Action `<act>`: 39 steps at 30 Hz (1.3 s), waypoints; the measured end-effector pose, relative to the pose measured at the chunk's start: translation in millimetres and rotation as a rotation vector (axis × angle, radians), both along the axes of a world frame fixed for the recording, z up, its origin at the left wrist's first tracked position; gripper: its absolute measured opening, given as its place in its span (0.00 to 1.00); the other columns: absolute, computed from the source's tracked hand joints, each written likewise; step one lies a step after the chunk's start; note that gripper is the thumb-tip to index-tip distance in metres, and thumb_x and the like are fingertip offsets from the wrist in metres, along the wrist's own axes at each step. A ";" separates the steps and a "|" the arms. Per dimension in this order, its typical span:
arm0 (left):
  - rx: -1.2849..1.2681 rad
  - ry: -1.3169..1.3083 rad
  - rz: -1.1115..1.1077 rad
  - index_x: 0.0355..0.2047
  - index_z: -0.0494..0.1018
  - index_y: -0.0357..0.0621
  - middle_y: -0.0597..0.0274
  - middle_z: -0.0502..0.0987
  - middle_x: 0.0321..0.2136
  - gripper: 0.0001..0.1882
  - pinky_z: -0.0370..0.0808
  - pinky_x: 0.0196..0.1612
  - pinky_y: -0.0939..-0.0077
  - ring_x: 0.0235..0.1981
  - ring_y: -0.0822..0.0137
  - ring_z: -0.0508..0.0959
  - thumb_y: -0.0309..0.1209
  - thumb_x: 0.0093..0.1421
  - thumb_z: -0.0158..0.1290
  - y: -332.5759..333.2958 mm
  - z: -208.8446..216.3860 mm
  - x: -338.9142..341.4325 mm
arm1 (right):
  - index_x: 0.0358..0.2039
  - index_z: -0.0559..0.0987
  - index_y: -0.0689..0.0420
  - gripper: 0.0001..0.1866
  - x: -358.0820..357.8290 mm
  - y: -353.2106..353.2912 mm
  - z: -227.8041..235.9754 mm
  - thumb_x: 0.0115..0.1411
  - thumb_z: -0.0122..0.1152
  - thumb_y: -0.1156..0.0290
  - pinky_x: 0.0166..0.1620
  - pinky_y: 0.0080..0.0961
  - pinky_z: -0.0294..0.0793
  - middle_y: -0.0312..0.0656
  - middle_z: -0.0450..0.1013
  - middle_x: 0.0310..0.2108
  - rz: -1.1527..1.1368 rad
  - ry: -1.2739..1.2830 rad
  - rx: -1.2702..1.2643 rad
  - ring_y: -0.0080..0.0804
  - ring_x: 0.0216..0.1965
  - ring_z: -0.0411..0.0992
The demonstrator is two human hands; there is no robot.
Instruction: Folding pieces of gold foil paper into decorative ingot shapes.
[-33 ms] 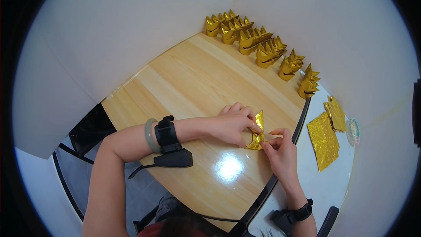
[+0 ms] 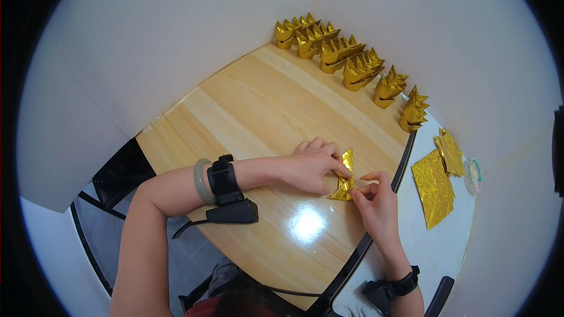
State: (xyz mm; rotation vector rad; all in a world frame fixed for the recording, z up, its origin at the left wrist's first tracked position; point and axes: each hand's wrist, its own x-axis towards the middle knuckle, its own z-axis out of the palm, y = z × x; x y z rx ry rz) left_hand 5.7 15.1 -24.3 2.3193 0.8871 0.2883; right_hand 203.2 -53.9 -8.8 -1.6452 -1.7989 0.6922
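A folded piece of gold foil paper [image 2: 348,163] with pointed ends lies on the wooden table, partly hidden under my fingers. My left hand [image 2: 317,165] rests over its left side, fingers bent and pressing it down against the tabletop. At the near end of the paper, my right hand [image 2: 376,202] pinches the edge between thumb and index finger, the other fingers curled. Both hands work close together near the table's right edge.
Several rows of folded gold paper pieces [image 2: 363,70], nested together, stand along the back right wall. Flat gold sheets [image 2: 433,188] lie on a white surface [image 2: 411,223] at the right, beside a small, pale, round bundle [image 2: 473,176]. White walls enclose the wooden table [image 2: 235,100].
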 end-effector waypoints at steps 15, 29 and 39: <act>0.198 -0.062 0.193 0.23 0.78 0.55 0.72 0.73 0.26 0.08 0.57 0.44 0.66 0.41 0.65 0.66 0.41 0.48 0.61 4.2 3.7 16.5 | 0.36 0.70 0.62 0.13 8.1 9.3 -3.9 0.52 0.65 0.76 0.30 0.20 0.72 0.41 0.74 0.22 0.028 0.123 -0.147 0.24 0.23 0.73; 0.100 -0.052 0.162 0.21 0.77 0.52 0.72 0.75 0.28 0.07 0.57 0.48 0.67 0.43 0.65 0.66 0.38 0.46 0.62 6.8 2.8 13.3 | 0.40 0.70 0.59 0.15 -1.8 -5.7 -14.2 0.52 0.62 0.74 0.45 0.33 0.66 0.46 0.66 0.39 0.160 -0.312 0.234 0.40 0.41 0.66; 0.128 -0.039 0.198 0.20 0.78 0.52 0.70 0.74 0.29 0.07 0.58 0.46 0.67 0.43 0.63 0.65 0.38 0.45 0.62 7.2 1.6 14.3 | 0.50 0.69 0.58 0.24 3.8 -17.9 -9.6 0.53 0.62 0.68 0.60 0.38 0.55 0.42 0.65 0.54 0.342 -0.667 0.407 0.38 0.58 0.59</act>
